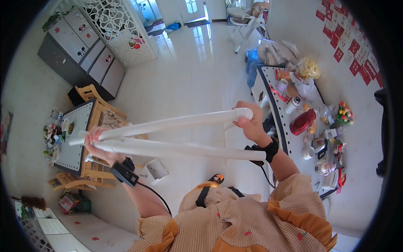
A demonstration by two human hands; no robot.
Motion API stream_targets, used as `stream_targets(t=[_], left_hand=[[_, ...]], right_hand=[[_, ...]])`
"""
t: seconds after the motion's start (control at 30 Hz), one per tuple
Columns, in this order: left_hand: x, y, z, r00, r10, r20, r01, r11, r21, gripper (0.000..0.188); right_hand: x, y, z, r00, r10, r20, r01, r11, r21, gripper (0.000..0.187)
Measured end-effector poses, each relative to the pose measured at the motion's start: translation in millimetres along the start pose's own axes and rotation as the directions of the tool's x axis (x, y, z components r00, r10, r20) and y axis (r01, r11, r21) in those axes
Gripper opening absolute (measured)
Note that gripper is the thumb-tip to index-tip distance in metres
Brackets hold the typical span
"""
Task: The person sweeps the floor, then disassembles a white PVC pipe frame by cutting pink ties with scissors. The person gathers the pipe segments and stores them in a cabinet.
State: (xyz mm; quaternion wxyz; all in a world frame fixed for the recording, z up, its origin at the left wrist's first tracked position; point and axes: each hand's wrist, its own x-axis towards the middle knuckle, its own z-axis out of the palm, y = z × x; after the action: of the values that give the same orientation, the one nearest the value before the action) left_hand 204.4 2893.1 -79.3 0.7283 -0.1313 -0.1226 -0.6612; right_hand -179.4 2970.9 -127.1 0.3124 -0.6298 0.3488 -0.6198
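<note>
Two long white tubes lie across the middle of the head view, spreading apart from left to right. My left hand (100, 145) is closed around them where they come together, and their left ends stick out past it. The upper tube (180, 122) reaches to my right hand (250, 124), whose fingers wrap its rounded right end. The lower tube (189, 150) runs below that hand and ends by my right wrist, apart from the fingers. Black straps with small devices and cables sit on both wrists. Whether the tubes are joined under my left hand is hidden.
To the right, a long table (297, 147) bears a red bag (303, 122), cups, a kettle and flowers. A dining table (79, 149) with wooden chairs (79, 183) stands left. A white bin (156, 171) is on the floor; a high chair (247, 21) stands far right.
</note>
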Motion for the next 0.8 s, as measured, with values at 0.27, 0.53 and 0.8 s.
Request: stream_targets(t=[0.27, 0.53, 0.8], left_hand=[[-35.5, -12.2, 55.3, 0.945, 0.091, 0.314, -0.154, 0.971, 0.181, 0.023], [-63.0, 35.2, 59.7, 0.973, 0.223, 0.052, -0.229, 0.936, 0.267, 0.014], [-32.9, 88.4, -10.3, 0.766, 0.521, -0.375, -0.162, 0.722, 0.673, 0.030]], right_hand=[[-7.4, 46.4, 0.0, 0.941, 0.271, 0.201, -0.337, 0.766, 0.548, 0.051], [-2.7, 36.2, 18.0, 0.919, 0.301, 0.256, -0.376, 0.866, 0.329, 0.066], [15.3, 81.2, 57.7, 0.961, -0.079, 0.264, 0.145, 0.960, -0.240, 0.065]])
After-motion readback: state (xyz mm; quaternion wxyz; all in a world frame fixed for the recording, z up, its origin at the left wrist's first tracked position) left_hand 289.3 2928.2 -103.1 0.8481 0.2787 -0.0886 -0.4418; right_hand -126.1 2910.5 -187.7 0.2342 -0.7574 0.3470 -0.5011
